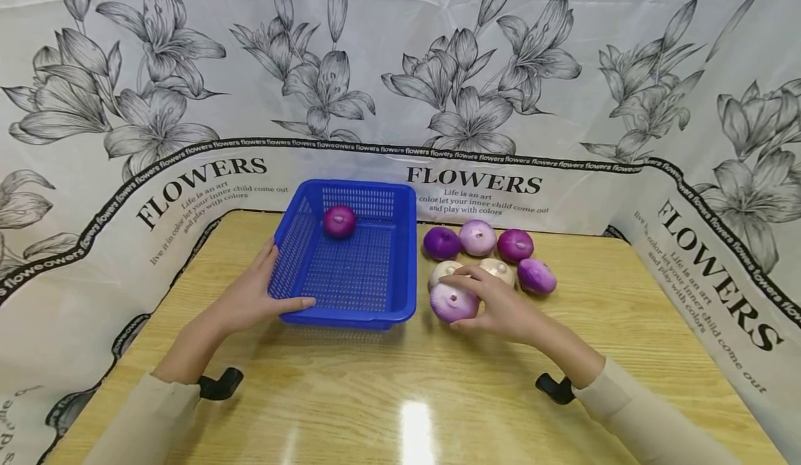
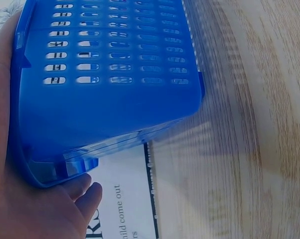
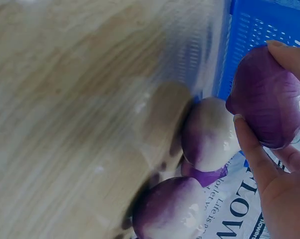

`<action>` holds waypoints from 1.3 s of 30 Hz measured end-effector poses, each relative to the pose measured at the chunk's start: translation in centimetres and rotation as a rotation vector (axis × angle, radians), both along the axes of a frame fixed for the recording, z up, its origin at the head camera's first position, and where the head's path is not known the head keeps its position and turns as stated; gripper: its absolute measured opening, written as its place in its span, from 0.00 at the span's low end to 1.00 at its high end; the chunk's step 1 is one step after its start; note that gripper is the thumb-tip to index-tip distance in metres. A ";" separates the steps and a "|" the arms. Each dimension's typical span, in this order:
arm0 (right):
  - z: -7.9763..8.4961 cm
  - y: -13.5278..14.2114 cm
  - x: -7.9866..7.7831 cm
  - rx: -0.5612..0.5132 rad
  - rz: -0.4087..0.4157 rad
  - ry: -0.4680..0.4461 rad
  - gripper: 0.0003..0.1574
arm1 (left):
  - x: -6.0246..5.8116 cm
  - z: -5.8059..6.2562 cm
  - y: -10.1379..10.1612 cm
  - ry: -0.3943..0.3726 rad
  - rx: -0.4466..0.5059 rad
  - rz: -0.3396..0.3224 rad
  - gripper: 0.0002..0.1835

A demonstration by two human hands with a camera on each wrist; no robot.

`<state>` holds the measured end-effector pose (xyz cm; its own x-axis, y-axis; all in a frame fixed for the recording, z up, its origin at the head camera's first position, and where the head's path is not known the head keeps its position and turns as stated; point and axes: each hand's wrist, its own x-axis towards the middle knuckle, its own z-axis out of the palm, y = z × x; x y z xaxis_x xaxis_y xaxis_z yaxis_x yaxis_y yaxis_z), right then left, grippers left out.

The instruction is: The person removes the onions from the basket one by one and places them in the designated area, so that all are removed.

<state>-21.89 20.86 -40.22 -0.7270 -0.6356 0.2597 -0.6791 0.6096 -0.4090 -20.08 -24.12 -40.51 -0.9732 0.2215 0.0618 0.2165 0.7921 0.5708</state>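
My left hand grips the near left corner of a blue plastic basket, its thumb over the rim. In the left wrist view, the fingers curl around the rim of the slotted basket. One dark red-purple onion lies at the basket's far left. To the right of the basket, my right hand holds a light purple onion between thumb and fingers. The right wrist view shows this onion gripped above the table. Two whitish onions sit just behind that hand, partly hidden by it.
Behind the whitish onions stand a dark purple onion, a pale purple onion and a magenta onion. Another purple onion lies to their right. The wooden table is bordered by a flower-printed cloth.
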 end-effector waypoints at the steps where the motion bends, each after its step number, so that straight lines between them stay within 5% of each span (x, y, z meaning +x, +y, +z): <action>1: -0.2 0.1 0.1 0.008 -0.002 -0.007 0.45 | 0.0 0.0 0.0 -0.002 -0.003 0.000 0.73; 18: -2.4 0.3 0.6 0.027 0.053 -0.042 0.49 | -0.1 0.0 0.0 -0.006 -0.006 0.008 0.74; 39: -1.7 0.6 1.1 0.099 0.058 -0.092 0.57 | -0.1 0.0 0.1 -0.011 -0.003 0.003 0.73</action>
